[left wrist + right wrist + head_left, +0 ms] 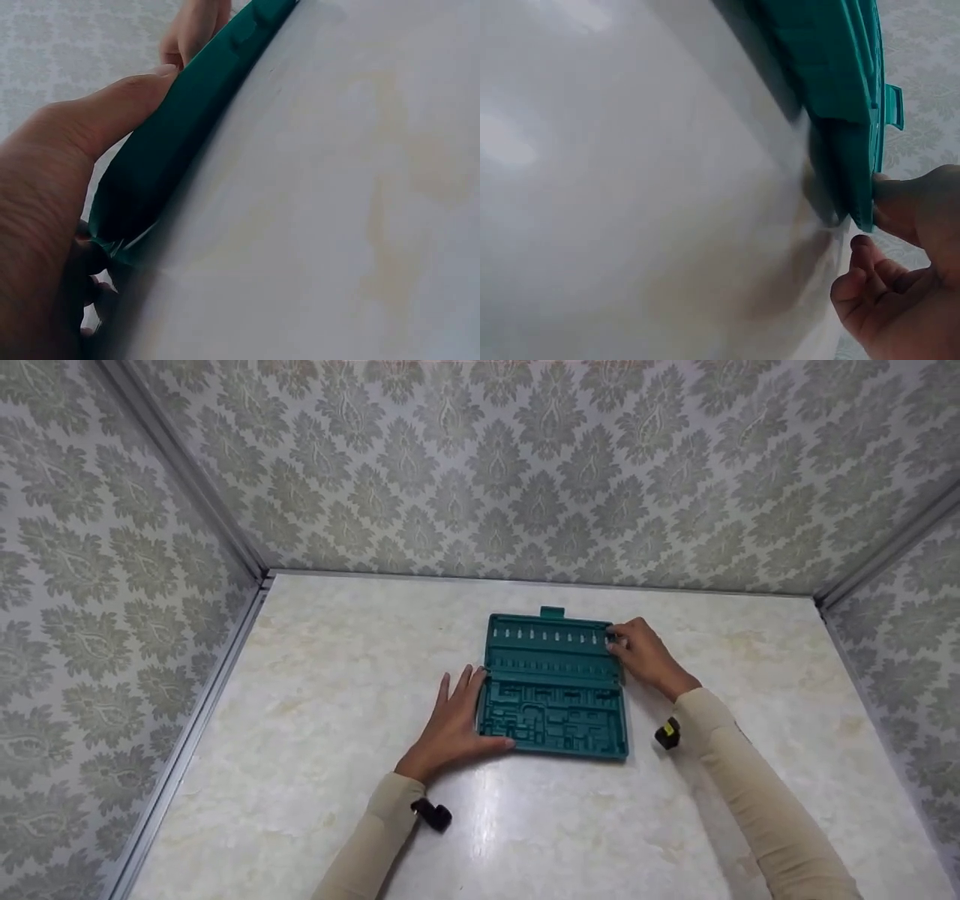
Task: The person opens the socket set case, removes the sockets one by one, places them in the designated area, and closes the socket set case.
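Head view: one teal moulded-plastic rectangular case (559,680) lies unfolded at the middle of the glossy, cream-mottled surface (337,675). Its two panels meet at a ridged centre seam; the near panel carries stepped, angular recesses, and the far panel bears a row of small pale cylindrical pieces (544,636), nine of which can be counted. One teal rectangular tab (553,613) projects from the far edge. Two hands contact the case. The left hand (452,727) is extended, its fingers along the left side and its thumb on the near rim. The right hand (646,652) grasps the far right corner between thumb and fingertips. Two beige fabric sleeves (757,780) cover the forearms. Three wall panels (495,472) show a grey-green leaf motif.
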The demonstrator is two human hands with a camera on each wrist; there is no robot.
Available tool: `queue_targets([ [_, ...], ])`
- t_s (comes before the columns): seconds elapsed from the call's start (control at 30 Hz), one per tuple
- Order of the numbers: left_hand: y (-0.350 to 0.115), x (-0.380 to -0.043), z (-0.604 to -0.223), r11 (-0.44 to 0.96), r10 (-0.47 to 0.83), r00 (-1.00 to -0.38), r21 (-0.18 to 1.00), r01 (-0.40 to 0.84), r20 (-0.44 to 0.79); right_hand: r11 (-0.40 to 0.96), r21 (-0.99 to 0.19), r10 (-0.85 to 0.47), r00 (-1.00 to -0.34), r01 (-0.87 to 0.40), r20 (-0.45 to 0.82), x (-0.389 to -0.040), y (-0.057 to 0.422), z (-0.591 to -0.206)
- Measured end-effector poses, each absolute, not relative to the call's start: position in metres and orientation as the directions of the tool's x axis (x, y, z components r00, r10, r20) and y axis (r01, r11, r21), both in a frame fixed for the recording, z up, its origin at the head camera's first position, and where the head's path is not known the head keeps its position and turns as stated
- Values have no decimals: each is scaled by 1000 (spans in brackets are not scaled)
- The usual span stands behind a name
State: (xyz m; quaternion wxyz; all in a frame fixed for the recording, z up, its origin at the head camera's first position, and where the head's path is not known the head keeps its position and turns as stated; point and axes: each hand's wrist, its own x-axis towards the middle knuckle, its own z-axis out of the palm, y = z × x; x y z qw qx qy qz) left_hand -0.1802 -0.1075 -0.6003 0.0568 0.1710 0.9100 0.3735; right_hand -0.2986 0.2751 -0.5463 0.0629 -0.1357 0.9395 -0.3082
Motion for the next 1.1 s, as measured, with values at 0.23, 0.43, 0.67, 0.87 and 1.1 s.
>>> queue_targets([
  [0.23,-109,-183,-599,667,366,-929,681,302,53,833,-513,-304,-946,-207,-111,-303,262,-534],
  [0.43,-109,-183,-599,670,357,-933,685,288,42,842,-515,-274,-949,-159,-155,-307,255,-533],
  [0.67,-108,-181,-599,665,355,-934,693,279,35,826,-551,-265,-945,-119,-192,-306,255,-535],
  [0.87,-107,-180,-599,663,352,-935,697,274,33,800,-586,-271,-949,-130,-160,-306,259,-536],
  [1.1,-107,-181,-598,664,350,-937,700,263,19,760,-620,-241,-971,-196,13,-303,261,-542],
])
